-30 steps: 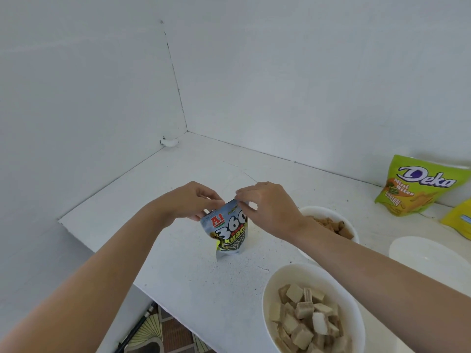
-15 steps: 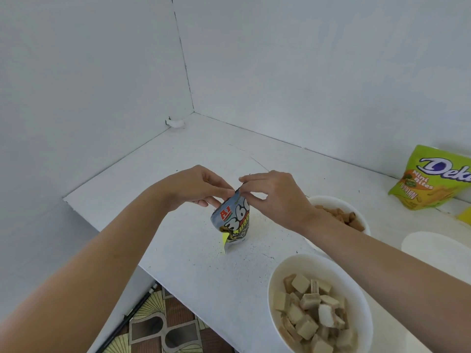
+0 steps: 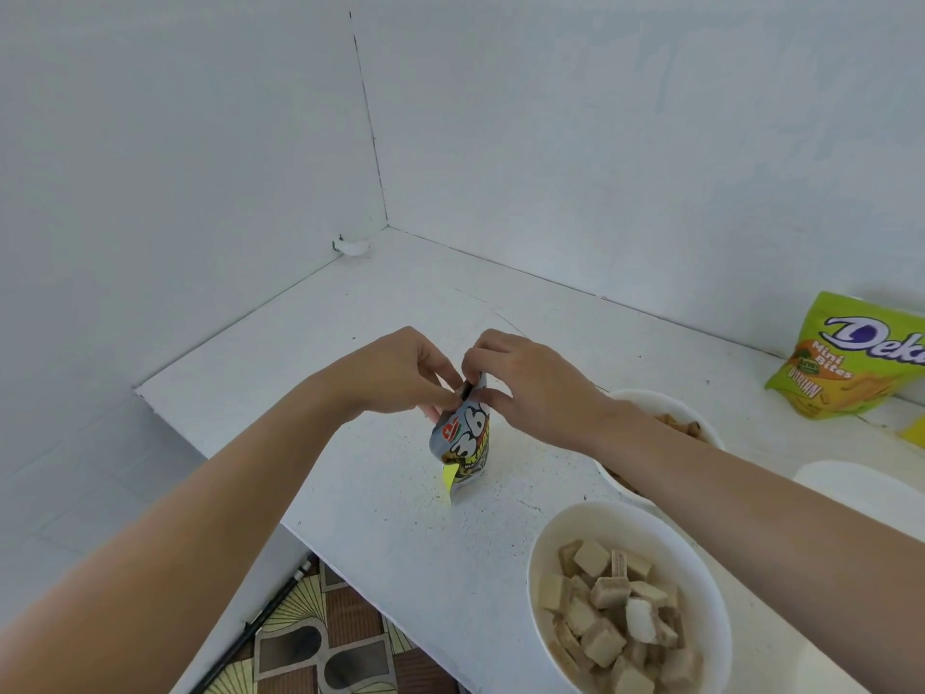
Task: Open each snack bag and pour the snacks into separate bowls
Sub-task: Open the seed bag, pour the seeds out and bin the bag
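A small grey snack bag [image 3: 463,440] with red and black print hangs upright just above the white table [image 3: 350,343]. My left hand [image 3: 395,375] pinches its top edge from the left and my right hand [image 3: 525,383] pinches it from the right; a dark gap shows at the top between my fingertips. A white bowl [image 3: 550,548] of pale wafer cubes sits at the front right. Behind my right forearm a second white bowl [image 3: 670,405] holds brown snacks. An empty white bowl [image 3: 851,483] lies at the right edge.
A green Deka snack bag [image 3: 846,368] leans on the back wall at the right, with a yellow bag [image 3: 913,435] partly cut off beside it. The table's front-left edge drops to a patterned floor [image 3: 320,643]. White walls meet in a corner behind.
My hands have drawn closer together over the bag's top, and a dark gap now shows at the top. The bag has turned a little narrower toward me.
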The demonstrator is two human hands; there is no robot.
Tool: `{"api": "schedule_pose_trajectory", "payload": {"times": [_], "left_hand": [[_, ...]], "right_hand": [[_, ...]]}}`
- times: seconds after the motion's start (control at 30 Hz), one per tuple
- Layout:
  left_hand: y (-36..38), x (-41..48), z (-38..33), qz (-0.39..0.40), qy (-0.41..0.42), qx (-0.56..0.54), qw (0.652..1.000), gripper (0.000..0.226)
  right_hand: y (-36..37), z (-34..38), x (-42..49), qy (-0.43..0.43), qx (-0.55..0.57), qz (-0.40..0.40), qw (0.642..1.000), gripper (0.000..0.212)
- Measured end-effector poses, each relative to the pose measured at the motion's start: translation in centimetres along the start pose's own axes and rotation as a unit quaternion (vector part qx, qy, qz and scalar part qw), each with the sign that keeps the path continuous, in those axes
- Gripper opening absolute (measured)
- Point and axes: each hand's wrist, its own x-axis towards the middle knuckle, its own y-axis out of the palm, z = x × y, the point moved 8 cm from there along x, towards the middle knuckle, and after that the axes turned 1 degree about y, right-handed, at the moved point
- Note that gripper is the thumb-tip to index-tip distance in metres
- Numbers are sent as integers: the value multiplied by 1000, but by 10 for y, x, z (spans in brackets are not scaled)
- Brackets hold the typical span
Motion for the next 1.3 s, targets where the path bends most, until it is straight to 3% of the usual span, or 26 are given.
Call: {"api": "schedule_pose_trajectory", "payload": {"times": [0.33,0.53,0.73,0.87,1.07,1.17,1.3], "left_hand": [[2,-1,17,-31,-20,-86,996,6],[4,0,23,-42,-38,-108,992,7],[-20,0,28,-151,-52,-52,986,17],[-32,3,16,-183,-38,28,982,15],[-20,17,8,-120,-43,122,984,14],[-10,24,2,-130,-31,234,963,16],[5,35,-3,-74,-17,238,968,16]], "right_hand": [[-3,3,-3,27,34,-22,999,13],[-3,10,-5,8,-7,-14,1000,15],[-3,6,-16,-47,-18,75,996,12],[-8,7,-18,-54,-61,108,991,15],[-8,0,-22,-8,-42,107,993,24],[-2,-1,-24,-9,-31,98,995,22],[1,4,-22,-23,-36,95,995,18]]}}
